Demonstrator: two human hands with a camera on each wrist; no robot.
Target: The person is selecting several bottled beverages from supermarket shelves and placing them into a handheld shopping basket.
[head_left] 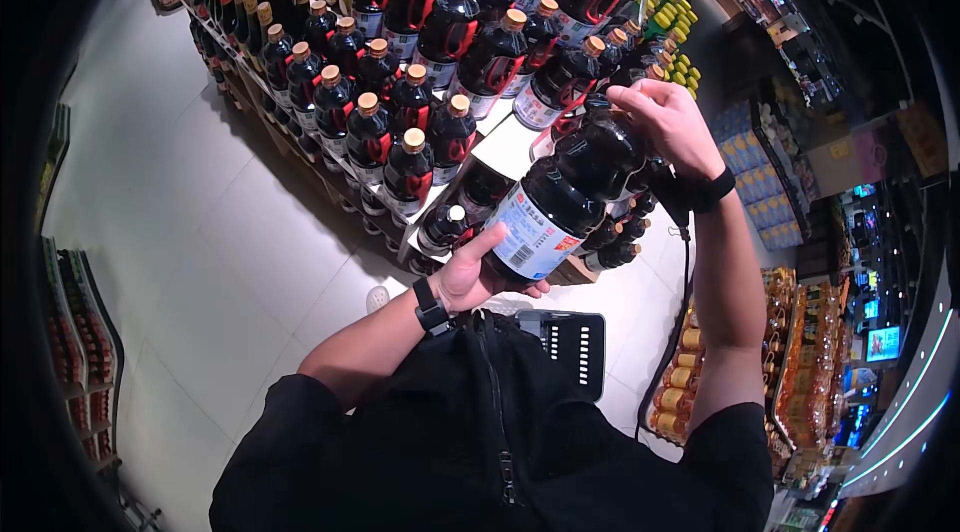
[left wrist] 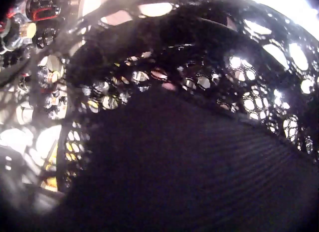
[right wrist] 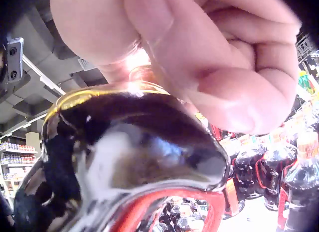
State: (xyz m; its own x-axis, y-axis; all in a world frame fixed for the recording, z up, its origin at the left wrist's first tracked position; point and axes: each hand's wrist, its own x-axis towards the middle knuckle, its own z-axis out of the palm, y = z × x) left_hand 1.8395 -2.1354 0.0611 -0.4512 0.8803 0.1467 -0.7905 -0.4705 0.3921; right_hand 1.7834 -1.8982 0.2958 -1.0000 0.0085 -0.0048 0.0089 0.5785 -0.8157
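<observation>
A large dark bottle point(head_left: 540, 217) with a blue-and-white label is tilted in front of the person, its neck toward the upper right. My left hand point(head_left: 470, 274) grips its lower end, thumb over the label and fingers underneath. At the neck end, my right hand point(head_left: 672, 124) holds the bottle by its top. Up close in the right wrist view, the right hand's point(right wrist: 214, 52) curled fingers and thumb cover the cap area above the dark bottle point(right wrist: 144, 142) with its red handle. Dark cloth and mesh fill the left wrist view, hiding the left hand there.
A tiered display of dark bottles point(head_left: 408, 172) with tan caps stands ahead, its white shelf edge point(head_left: 505, 147) beside the held bottle. Pale floor tiles point(head_left: 215, 262) lie left. Golden bottles point(head_left: 680, 382) stand at lower right, and a black cable point(head_left: 686, 272) hangs near the right forearm.
</observation>
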